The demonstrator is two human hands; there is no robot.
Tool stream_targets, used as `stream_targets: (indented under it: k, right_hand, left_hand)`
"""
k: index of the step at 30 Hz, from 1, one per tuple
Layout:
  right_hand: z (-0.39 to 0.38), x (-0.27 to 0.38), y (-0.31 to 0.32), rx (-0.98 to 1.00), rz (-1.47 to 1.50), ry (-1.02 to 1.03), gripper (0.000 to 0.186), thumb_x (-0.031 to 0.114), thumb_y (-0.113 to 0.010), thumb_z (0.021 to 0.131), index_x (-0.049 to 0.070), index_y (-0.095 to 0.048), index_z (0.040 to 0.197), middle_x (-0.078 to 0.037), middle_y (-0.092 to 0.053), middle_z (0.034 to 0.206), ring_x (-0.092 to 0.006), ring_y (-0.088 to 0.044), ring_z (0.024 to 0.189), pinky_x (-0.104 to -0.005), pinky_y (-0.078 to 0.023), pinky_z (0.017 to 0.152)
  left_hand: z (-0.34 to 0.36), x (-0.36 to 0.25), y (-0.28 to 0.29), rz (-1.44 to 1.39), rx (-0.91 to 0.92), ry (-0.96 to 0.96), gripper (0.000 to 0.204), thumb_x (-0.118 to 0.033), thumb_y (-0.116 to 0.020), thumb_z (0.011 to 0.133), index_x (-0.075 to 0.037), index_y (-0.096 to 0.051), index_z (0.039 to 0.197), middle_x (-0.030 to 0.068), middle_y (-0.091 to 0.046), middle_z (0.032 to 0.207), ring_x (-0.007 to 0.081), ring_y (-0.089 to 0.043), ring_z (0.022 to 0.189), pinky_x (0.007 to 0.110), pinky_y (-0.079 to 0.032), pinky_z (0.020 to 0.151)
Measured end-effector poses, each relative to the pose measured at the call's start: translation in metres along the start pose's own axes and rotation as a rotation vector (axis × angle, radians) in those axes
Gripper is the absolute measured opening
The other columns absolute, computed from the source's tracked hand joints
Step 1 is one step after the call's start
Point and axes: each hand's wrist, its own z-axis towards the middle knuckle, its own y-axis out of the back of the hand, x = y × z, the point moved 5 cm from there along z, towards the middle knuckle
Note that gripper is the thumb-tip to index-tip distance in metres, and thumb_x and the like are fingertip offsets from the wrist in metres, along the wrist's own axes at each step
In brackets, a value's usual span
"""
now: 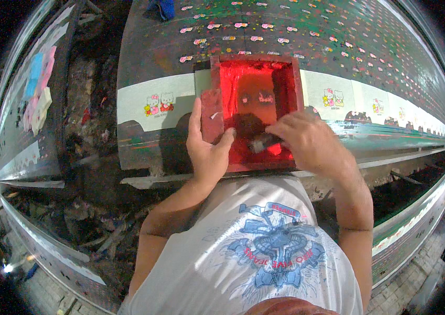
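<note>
A screen-printing frame (213, 110) with red-stained wooden sides lies over a row of pale fabric panels (172, 86). Wet red ink (230, 79) coats its inside, and a printed figure shows faintly through the mesh. My left hand (207, 155) grips the frame's left side, thumb on the inner edge and fingers along the outer one. Over the lower right part of the frame, my right hand (309, 140) has its fingers closed on a small grey squeegee (260, 144), partly hidden by the fingers and shadow, low in the red ink.
The long dark table (159, 42) carries rows of small coloured prints. More printed panels (338, 100) run off to the right. A blue cloth (164, 9) lies at the far edge. Left, across a littered gap (88, 105), another table holds pink, blue and cream pieces (38, 86).
</note>
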Motion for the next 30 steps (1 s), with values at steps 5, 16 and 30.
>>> stream_targets:
  k: [5, 16, 30]
  right_hand:
    - [0.044, -0.039, 0.003, -0.116, -0.027, -0.009, 0.042, -0.001, -0.074, 0.09, 0.004, -0.078, 0.132, -0.019, -0.079, 0.127, -0.0433, -0.073, 0.125, -0.053, -0.059, 0.109]
    - [0.089, -0.065, 0.011, -0.262, 0.006, 0.024, 0.048, -0.007, -0.066, 0.091, 0.004, -0.079, 0.135, -0.022, -0.078, 0.136, -0.0465, -0.072, 0.126, -0.0536, -0.059, 0.111]
    - [-0.009, 0.01, -0.038, -0.303, -0.016, 0.062, 0.056, 0.005, -0.076, 0.081, 0.012, -0.081, 0.136, -0.013, -0.076, 0.129, -0.0359, -0.073, 0.121, -0.0515, -0.058, 0.103]
  left_hand:
    - [-0.001, 0.0, 0.001, -0.088, 0.008, 0.042, 0.086, 0.003, -0.077, 0.104, 0.004, -0.033, 0.178, 0.0194, -0.057, 0.168, 0.025, -0.061, 0.149, 0.041, -0.052, 0.125]
    - [0.0, -0.003, 0.0, -0.091, 0.02, -0.003, 0.084, 0.005, -0.076, 0.104, 0.003, -0.034, 0.177, 0.0193, -0.057, 0.168, 0.0257, -0.062, 0.149, 0.042, -0.051, 0.126]
    - [-0.003, 0.002, 0.001, -0.173, 0.01, 0.02, 0.087, 0.003, -0.08, 0.102, 0.004, -0.035, 0.177, 0.0179, -0.055, 0.168, 0.026, -0.058, 0.151, 0.041, -0.049, 0.127]
